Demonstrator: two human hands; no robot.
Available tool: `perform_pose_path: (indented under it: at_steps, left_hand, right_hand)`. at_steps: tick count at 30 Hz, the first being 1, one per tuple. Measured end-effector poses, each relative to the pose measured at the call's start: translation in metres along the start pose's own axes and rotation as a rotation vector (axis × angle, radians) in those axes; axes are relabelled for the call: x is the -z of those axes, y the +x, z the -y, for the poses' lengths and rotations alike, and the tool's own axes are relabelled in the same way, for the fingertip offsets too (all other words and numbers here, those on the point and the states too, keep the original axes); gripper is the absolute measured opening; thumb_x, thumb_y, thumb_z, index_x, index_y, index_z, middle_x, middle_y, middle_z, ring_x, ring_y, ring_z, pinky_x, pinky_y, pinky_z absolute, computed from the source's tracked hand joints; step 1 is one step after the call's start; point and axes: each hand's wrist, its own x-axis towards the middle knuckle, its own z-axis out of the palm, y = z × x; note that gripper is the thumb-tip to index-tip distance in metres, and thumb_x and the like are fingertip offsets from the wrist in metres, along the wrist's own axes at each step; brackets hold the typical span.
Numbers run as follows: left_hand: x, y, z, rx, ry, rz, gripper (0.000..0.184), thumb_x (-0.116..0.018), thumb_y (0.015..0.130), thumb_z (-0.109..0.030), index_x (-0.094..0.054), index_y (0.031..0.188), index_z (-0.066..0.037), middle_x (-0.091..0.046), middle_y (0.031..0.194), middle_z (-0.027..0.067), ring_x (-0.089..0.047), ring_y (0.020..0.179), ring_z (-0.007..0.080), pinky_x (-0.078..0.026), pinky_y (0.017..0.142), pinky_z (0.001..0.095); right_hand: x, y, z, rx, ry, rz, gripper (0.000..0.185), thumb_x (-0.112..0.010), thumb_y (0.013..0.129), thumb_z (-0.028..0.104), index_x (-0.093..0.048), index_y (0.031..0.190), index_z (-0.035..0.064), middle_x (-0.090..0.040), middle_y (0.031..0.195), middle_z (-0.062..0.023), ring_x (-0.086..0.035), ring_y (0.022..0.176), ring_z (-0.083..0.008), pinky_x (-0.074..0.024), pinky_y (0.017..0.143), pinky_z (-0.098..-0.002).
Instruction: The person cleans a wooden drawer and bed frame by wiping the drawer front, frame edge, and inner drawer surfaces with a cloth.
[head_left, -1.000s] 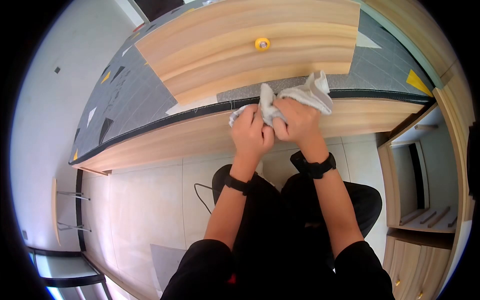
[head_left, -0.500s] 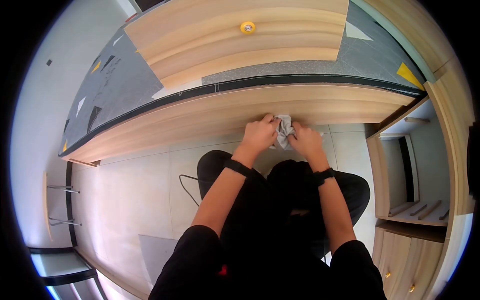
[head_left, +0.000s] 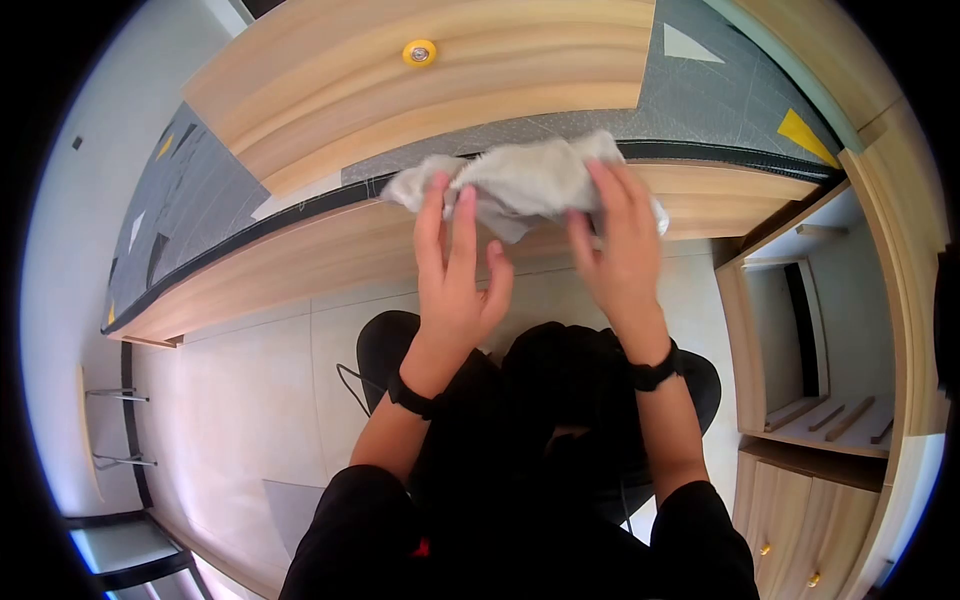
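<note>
A crumpled grey-white cloth (head_left: pixel 535 180) spreads in front of the bed's side board (head_left: pixel 330 245) and overlaps the dark mattress edge, slightly blurred. My left hand (head_left: pixel 455 275) is at its left part, fingers stretched and apart, fingertips against or just in front of the fabric, thumb off it. My right hand (head_left: pixel 625 245) is at the right end; the cloth lies between its thumb and fingers, though motion blurs the grip. Each wrist has a black band.
A loose wooden panel (head_left: pixel 400 95) with a yellow round fitting lies on the grey patterned mattress (head_left: pixel 690 90). An open wooden cabinet (head_left: pixel 840 330) stands right, above drawers (head_left: pixel 800 510). Tiled floor (head_left: pixel 230 400) extends left. A thin cable (head_left: pixel 350 380) lies by my knee.
Both hands have moved up and apart from low by the side board. The cloth, bunched between them before, is now spread wider and higher. My left fingers have opened out. The view has shifted slightly.
</note>
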Motion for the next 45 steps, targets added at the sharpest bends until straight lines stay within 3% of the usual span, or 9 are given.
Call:
perform_pose_path:
  at_steps: [4,11,13,21,23,27,33,35,45]
  left_hand:
    - [-0.025,-0.009,0.031,0.011,0.421,0.327,0.064,-0.066,0.084,-0.031,-0.046,0.132,0.007,-0.029,0.147,0.0283,-0.044,0.113,0.0543,-0.036,0.094,0.061]
    - [-0.066,-0.065,0.079,-0.269,0.701,0.198,0.048,-0.071,0.077,-0.031,-0.059,0.116,-0.006,-0.036,0.143,0.0255,-0.052,0.098,0.0418,-0.043,0.073,0.049]
    - [-0.082,-0.08,0.078,-0.108,0.574,0.191,0.036,-0.066,0.081,-0.023,-0.064,0.117,-0.018,-0.034,0.15,0.0085,-0.054,0.113,0.0417,-0.029,0.103,0.071]
    - [-0.064,-0.061,0.042,-0.085,0.348,0.275,0.046,-0.055,0.082,-0.003,-0.061,0.127,-0.009,-0.046,0.144,0.0063,-0.047,0.124,0.0355,-0.033,0.109,0.0559]
    - [-0.057,-0.052,0.039,-0.188,0.374,0.245,0.045,-0.062,0.077,-0.004,-0.062,0.123,-0.006,-0.05,0.142,0.0094,-0.053,0.113,0.02,-0.041,0.083,0.0343]
    - [-0.059,-0.055,0.039,-0.207,0.33,0.253,0.046,-0.065,0.075,-0.007,-0.063,0.121,-0.006,-0.052,0.14,0.009,-0.051,0.119,0.0175,-0.04,0.085,0.0351]
    - [-0.066,-0.058,0.03,-0.191,0.237,0.238,0.04,-0.065,0.076,-0.01,-0.066,0.116,-0.009,-0.051,0.14,0.0038,-0.039,0.125,0.0362,-0.034,0.109,0.0533]
    - [-0.067,-0.06,0.029,-0.209,0.201,0.279,0.049,-0.068,0.073,-0.012,-0.059,0.12,-0.002,-0.051,0.138,0.0152,-0.053,0.111,0.025,-0.041,0.083,0.0415]
    - [-0.062,-0.048,-0.019,0.092,0.135,0.627,0.051,-0.071,0.074,-0.018,-0.055,0.116,0.006,-0.062,0.102,0.0183,-0.06,0.082,0.0312,-0.042,0.078,0.0372]
  right_hand:
    - [-0.051,-0.036,-0.022,0.087,-0.126,0.072,0.046,-0.075,0.076,0.019,-0.062,0.12,0.0162,-0.058,0.121,-0.005,-0.054,0.112,-0.0354,-0.0433,0.099,-0.0458]
    - [-0.084,-0.111,-0.062,0.109,-0.281,0.267,0.043,-0.072,0.078,0.021,-0.063,0.12,0.0204,-0.062,0.11,-0.0021,-0.056,0.101,-0.0315,-0.0388,0.105,-0.0486]
    - [-0.083,-0.116,-0.063,0.081,-0.291,0.336,0.042,-0.069,0.078,0.018,-0.063,0.12,0.0208,-0.062,0.107,-0.0017,-0.056,0.101,-0.031,-0.0381,0.106,-0.0483]
    - [-0.08,-0.122,-0.06,0.076,-0.367,0.395,0.042,-0.061,0.076,0.01,-0.065,0.116,0.0211,-0.06,0.108,-0.0003,-0.052,0.109,-0.0288,-0.0346,0.11,-0.0471]
    - [-0.08,-0.121,-0.062,0.063,-0.298,0.331,0.038,-0.062,0.075,0.01,-0.066,0.111,0.0187,-0.058,0.111,0.0001,-0.05,0.112,-0.0295,-0.0345,0.11,-0.048]
    - [-0.073,-0.108,-0.069,0.111,-0.309,0.258,0.033,-0.063,0.074,0.009,-0.066,0.106,0.0152,-0.056,0.115,-0.0028,-0.049,0.116,-0.0308,-0.0351,0.11,-0.0495]
    - [-0.074,-0.107,-0.059,0.164,-0.379,0.198,0.033,-0.065,0.074,0.01,-0.064,0.107,0.006,-0.046,0.132,-0.017,-0.04,0.126,-0.0371,-0.0366,0.109,-0.051]
    - [-0.073,-0.102,-0.051,0.108,-0.374,0.161,0.035,-0.065,0.074,0.011,-0.061,0.108,0.0008,-0.04,0.139,-0.0204,-0.037,0.127,-0.0419,-0.0371,0.109,-0.0524]
    - [-0.069,-0.115,-0.051,0.092,-0.331,0.189,0.051,-0.064,0.079,0.015,-0.052,0.126,-0.0019,-0.034,0.146,-0.019,-0.033,0.131,-0.0427,-0.0304,0.107,-0.0584]
